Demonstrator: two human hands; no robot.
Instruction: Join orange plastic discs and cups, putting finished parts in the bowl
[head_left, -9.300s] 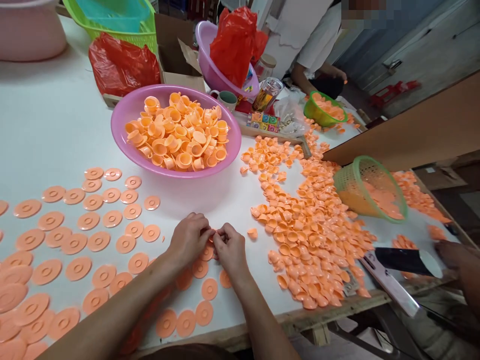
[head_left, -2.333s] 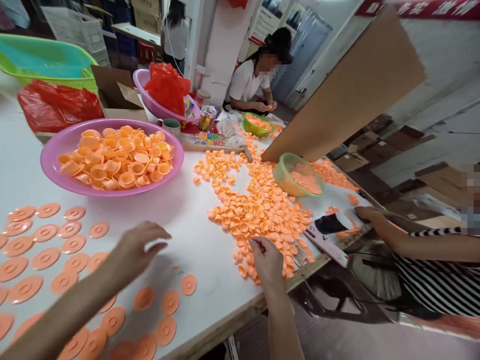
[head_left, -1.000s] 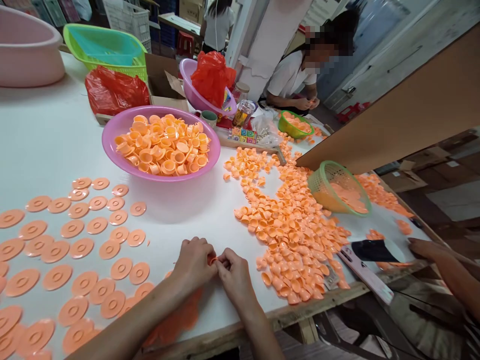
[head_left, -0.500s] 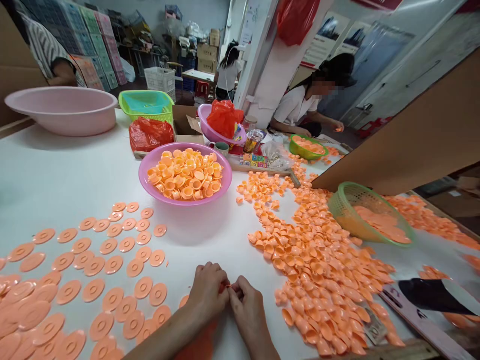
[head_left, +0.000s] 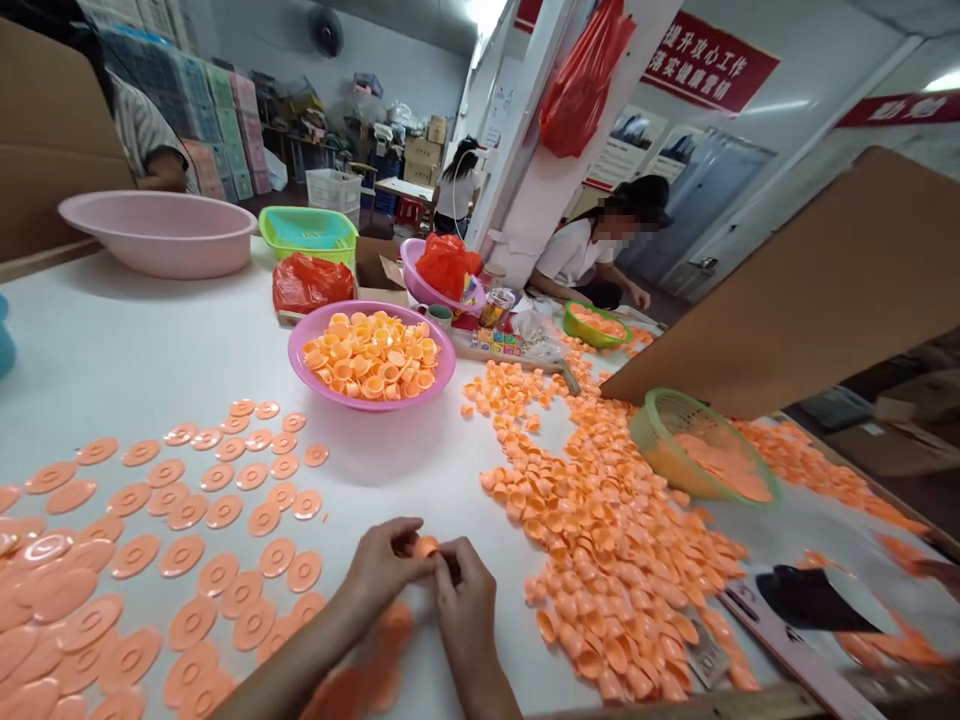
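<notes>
Above the front of the white table, my left hand point(head_left: 384, 562) pinches a small orange plastic cup point(head_left: 425, 546) between thumb and fingers. My right hand point(head_left: 465, 578) meets it from the other side, its closed fingertips on the same piece. Most of that piece is hidden by the fingers. To the left lie many flat orange discs point(head_left: 217, 574) with a raised ring in the middle. On the right spreads a heap of small orange cups point(head_left: 592, 570). Below my forearms, more orange pieces point(head_left: 360, 665) show blurred.
A pink basin point(head_left: 300, 375) of lighter orange cups stands ahead. A green basket point(head_left: 652, 440) with flat orange pieces sits right, near a cardboard panel point(head_left: 795, 290). A large pale pink basin point(head_left: 161, 240) is far left. A co-worker point(head_left: 577, 245) sits across the table.
My hands have shifted slightly left in the picture, and the orange piece between them now shows more. The view has tilted up, with more wall and banners visible.
</notes>
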